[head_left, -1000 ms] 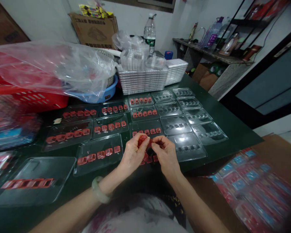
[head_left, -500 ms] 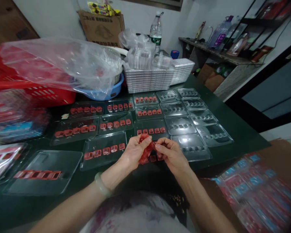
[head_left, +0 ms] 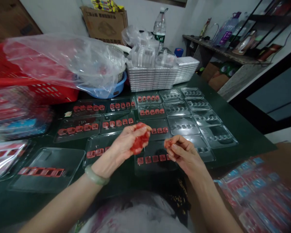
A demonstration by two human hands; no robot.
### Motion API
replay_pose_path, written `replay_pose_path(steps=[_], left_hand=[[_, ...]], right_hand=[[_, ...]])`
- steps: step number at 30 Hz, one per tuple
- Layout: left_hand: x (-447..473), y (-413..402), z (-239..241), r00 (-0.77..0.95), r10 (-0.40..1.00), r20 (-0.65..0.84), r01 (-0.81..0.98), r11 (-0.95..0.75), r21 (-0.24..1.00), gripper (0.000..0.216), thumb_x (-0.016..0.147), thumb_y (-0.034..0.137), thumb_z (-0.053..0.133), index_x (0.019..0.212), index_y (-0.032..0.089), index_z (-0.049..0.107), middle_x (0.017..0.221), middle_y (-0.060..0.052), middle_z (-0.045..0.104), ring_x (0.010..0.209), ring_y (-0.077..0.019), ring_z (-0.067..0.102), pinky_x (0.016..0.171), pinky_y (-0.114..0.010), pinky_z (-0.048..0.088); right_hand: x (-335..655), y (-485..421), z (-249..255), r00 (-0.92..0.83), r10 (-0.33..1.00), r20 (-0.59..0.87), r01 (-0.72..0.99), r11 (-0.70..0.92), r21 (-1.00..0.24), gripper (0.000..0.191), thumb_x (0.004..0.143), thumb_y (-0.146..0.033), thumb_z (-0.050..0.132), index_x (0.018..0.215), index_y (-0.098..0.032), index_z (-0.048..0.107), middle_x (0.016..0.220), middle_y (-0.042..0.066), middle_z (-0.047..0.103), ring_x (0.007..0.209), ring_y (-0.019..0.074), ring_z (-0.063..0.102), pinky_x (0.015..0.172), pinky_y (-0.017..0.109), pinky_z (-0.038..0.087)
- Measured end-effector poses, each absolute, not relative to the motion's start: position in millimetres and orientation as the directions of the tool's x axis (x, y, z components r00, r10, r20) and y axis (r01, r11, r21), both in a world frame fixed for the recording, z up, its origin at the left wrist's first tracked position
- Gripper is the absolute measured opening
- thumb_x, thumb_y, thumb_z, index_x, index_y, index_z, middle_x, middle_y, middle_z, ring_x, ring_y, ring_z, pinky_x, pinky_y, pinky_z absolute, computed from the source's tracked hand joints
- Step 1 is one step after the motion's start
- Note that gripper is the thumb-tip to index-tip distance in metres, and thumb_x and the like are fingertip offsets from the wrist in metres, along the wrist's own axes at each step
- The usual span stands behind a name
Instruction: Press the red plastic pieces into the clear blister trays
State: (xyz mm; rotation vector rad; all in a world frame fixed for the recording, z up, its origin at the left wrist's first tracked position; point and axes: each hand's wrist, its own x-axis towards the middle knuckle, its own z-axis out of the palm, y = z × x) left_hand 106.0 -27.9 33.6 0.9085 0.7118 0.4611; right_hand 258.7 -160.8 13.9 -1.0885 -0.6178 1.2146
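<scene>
My left hand (head_left: pixel 123 142) is closed around a clump of small translucent red pieces (head_left: pixel 141 139), held above the trays. To its right, my right hand (head_left: pixel 181 150) pinches a few more red pieces (head_left: pixel 169 143) between thumb and fingertips. Below the hands lies a clear plastic blister tray (head_left: pixel 150 147) with a row of red pieces in its pockets. Several other clear trays carry similar red rows, such as one tray (head_left: pixel 118 116) behind my left hand. On the right, several trays (head_left: pixel 184 124) show colourless pockets.
Stacked clear trays (head_left: pixel 152 79) stand at the back. A blue basin (head_left: pixel 118 89) and a red basket (head_left: pixel 55 94) sit at the back left, partly under clear plastic film (head_left: pixel 68 61). Blurred packages (head_left: pixel 259 191) lie in a cardboard box (head_left: pixel 288 161) at the lower right.
My hands have moved apart from each other. The left keeps the red clump; the right has drawn away with a few red pieces, exposing the filled row in the tray below.
</scene>
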Motion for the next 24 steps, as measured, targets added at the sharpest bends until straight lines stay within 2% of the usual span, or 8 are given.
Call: replay_pose_path(steps=[2,5,9,11,14,17,22,24], left_hand=[[112.2,-41.4,30.3,0.744,0.559,-0.366,-0.01,0.557,0.831,0.024,0.07,0.035,0.06,0.082,0.014,0.058,0.066,-0.002,0.053,0.039,-0.0063,0.045,0.025,-0.013,0.023],[115.4,-54.8,24.0,0.794,0.492,-0.357,0.026,0.559,0.829,0.027,0.07,0.038,0.059,0.08,0.013,0.059,0.061,0.0,0.049,0.036,-0.0052,0.042,0.025,-0.014,0.025],[109.6,-58.6,20.8,0.786,0.499,-0.365,0.042,0.545,0.837,0.03,0.071,0.038,0.058,0.087,0.014,0.06,0.062,0.0,0.049,0.038,-0.0064,0.044,0.025,-0.015,0.026],[107.1,-59.6,21.5,0.786,0.502,-0.36,0.043,0.538,0.842,0.031,0.072,0.038,0.057,0.092,0.014,0.059,0.065,-0.002,0.052,0.039,-0.007,0.046,0.026,-0.015,0.026],[105.6,-63.2,23.5,0.8,0.483,-0.356,0.027,0.563,0.826,0.03,0.071,0.034,0.059,0.094,0.015,0.059,0.07,-0.003,0.054,0.041,-0.0061,0.047,0.03,-0.015,0.029],[104.7,-67.0,24.6,0.818,0.452,-0.356,0.014,0.604,0.797,0.027,0.071,0.031,0.06,0.093,0.015,0.058,0.068,-0.001,0.053,0.041,-0.0046,0.045,0.035,-0.016,0.032],[101.0,-67.4,23.3,0.82,0.453,-0.349,-0.023,0.637,0.77,0.018,0.073,0.029,0.059,0.083,0.015,0.055,0.068,-0.001,0.052,0.043,-0.0048,0.046,0.033,-0.014,0.029],[99.7,-65.6,21.5,0.833,0.412,-0.37,-0.004,0.673,0.74,0.016,0.073,0.028,0.058,0.083,0.016,0.053,0.07,-0.002,0.053,0.042,-0.005,0.046,0.031,-0.014,0.027]], right_hand=[[255.1,-153.8,14.5,0.261,0.951,-0.163,-0.409,-0.044,-0.912,0.018,0.069,-0.035,0.059,0.073,-0.021,0.048,0.09,0.003,0.059,0.046,0.006,0.035,0.042,0.022,0.026],[250.8,-145.8,11.9,0.259,0.954,-0.153,-0.397,-0.039,-0.917,0.019,0.07,-0.036,0.058,0.074,-0.021,0.046,0.083,0.002,0.059,0.044,0.0055,0.032,0.04,0.02,0.022],[249.2,-142.9,6.5,0.33,0.937,-0.111,-0.286,-0.012,-0.958,0.015,0.071,-0.031,0.059,0.075,-0.019,0.051,0.08,0.0,0.055,0.047,0.0051,0.032,0.04,0.019,0.022],[249.0,-142.8,5.6,0.332,0.939,-0.086,-0.21,-0.015,-0.978,0.013,0.07,-0.029,0.059,0.073,-0.018,0.053,0.077,0.0,0.053,0.05,0.0058,0.035,0.043,0.019,0.026],[249.4,-141.9,5.6,0.332,0.942,-0.043,-0.134,0.002,-0.991,0.01,0.068,-0.026,0.06,0.068,-0.018,0.055,0.07,-0.001,0.051,0.061,0.0098,0.044,0.055,0.022,0.036],[250.5,-140.8,4.6,0.36,0.932,-0.03,-0.09,0.003,-0.996,0.008,0.067,-0.024,0.06,0.066,-0.018,0.055,0.066,-0.002,0.05,0.064,0.0114,0.046,0.061,0.024,0.038],[250.1,-140.5,0.3,0.363,0.93,-0.058,-0.042,-0.046,-0.998,0.005,0.067,-0.022,0.059,0.066,-0.018,0.057,0.064,-0.002,0.052,0.056,0.0095,0.045,0.052,0.022,0.035],[249.8,-140.3,-1.2,0.34,0.937,-0.081,-0.041,-0.072,-0.997,0.004,0.067,-0.022,0.058,0.067,-0.018,0.057,0.065,-0.002,0.053,0.054,0.0087,0.044,0.049,0.021,0.033]])
